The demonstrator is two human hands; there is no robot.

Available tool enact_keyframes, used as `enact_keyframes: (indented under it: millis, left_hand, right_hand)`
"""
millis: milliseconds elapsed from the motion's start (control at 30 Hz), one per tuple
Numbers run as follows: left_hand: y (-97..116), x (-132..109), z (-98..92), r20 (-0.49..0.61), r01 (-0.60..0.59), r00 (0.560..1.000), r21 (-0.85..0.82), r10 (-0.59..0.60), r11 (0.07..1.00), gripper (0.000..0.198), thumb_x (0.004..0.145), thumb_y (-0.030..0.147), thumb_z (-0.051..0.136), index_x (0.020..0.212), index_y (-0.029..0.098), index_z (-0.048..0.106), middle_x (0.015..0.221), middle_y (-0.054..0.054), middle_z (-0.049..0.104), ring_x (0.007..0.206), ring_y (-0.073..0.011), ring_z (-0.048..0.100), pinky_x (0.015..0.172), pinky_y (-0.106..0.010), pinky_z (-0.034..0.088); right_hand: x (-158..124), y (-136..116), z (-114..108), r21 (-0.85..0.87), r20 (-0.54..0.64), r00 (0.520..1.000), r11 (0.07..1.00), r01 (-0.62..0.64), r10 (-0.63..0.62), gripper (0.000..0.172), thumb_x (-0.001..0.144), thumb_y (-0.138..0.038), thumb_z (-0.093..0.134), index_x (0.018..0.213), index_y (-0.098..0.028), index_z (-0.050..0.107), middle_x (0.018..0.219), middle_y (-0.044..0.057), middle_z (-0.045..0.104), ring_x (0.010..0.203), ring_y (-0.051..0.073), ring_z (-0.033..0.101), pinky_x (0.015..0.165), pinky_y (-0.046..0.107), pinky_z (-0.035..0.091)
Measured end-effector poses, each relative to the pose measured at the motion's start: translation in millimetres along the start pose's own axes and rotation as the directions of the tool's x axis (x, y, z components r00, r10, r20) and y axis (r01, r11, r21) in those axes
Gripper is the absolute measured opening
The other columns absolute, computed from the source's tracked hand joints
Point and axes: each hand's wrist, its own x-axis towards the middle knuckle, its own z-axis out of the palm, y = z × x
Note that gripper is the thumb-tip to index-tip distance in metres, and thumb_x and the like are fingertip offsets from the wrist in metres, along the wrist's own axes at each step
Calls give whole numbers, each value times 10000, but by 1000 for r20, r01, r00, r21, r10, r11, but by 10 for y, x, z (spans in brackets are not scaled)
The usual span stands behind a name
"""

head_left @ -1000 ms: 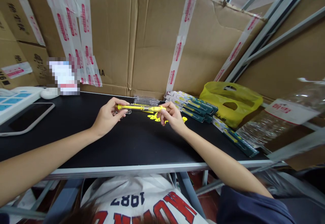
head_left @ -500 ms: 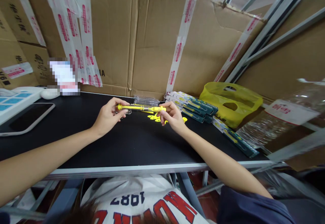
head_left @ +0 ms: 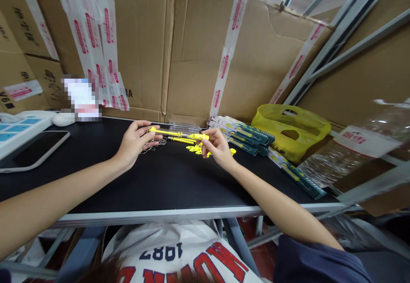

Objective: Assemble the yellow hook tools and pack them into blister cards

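A slim yellow-and-clear tube that looks like a tubular spring scale [head_left: 174, 134] is held level above the black tabletop. At its left end, my left hand [head_left: 133, 142] has thumb and fingers closed about the yellow cap. My right hand [head_left: 218, 146] pinches the thicker yellow right end. Below the tube lie thin metal hooks [head_left: 156, 143] near my left hand and another slim yellow piece [head_left: 182, 140]. Small yellow plastic parts [head_left: 194, 148] lie beside my right fingers, partly hidden by them. Clear plastic tubes [head_left: 184, 127] rest just behind.
Printed narrow boxes [head_left: 246, 135] are stacked at back right, with one more box [head_left: 297, 174] nearer the edge. A yellow plastic bag [head_left: 288, 133] and a large clear bottle [head_left: 346, 150] stand right. Left are a phone [head_left: 32, 150] and a white power strip [head_left: 28, 125]. Cardboard [head_left: 192, 60] walls the back.
My left hand has shifted slightly left and its fingers have loosened and spread around the tube's left end. The tube's left end sits a little higher; my right hand has barely moved.
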Motion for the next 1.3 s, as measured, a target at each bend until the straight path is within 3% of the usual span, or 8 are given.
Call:
enact_keyframes:
  millis: [367,533,900,1300]
  left_hand:
    - [-31,20,-41,-88,183,978,-66,-188,981,210,779,187,692,887,160,514,1190,-113,670,812,-142,725,628,-156,584]
    - [-79,26,-57,-76,236,967,-105,-244,966,143,801,175,675,855,143,546,1169,-111,677,813,-135,724,650,-151,592]
    - [-91,33,-44,-32,197,978,-169,-205,966,189,774,174,716,881,154,561,1082,-91,699,926,-196,710,656,-167,603]
    - [-46,16,-58,-51,193,979,-117,-200,974,114,803,169,681,871,135,596,895,-63,714,858,-159,721,655,-143,583]
  right_hand:
    - [-32,6,46,-21,9,1000,1000,-13,13,360,821,-455,645,990,-212,439,691,-43,591,486,76,569,413,184,474]
    - [-38,10,58,-47,3,1000,999,-4,4,363,818,-465,643,982,-215,437,703,-33,608,504,86,581,412,184,463]
    - [-17,24,26,-57,-40,999,998,10,-12,352,824,-450,637,990,-223,425,783,-14,658,434,60,539,413,197,463]
    - [-47,45,16,-141,-109,991,988,65,-81,298,813,-407,663,995,-204,542,782,-8,610,481,67,542,419,201,492]
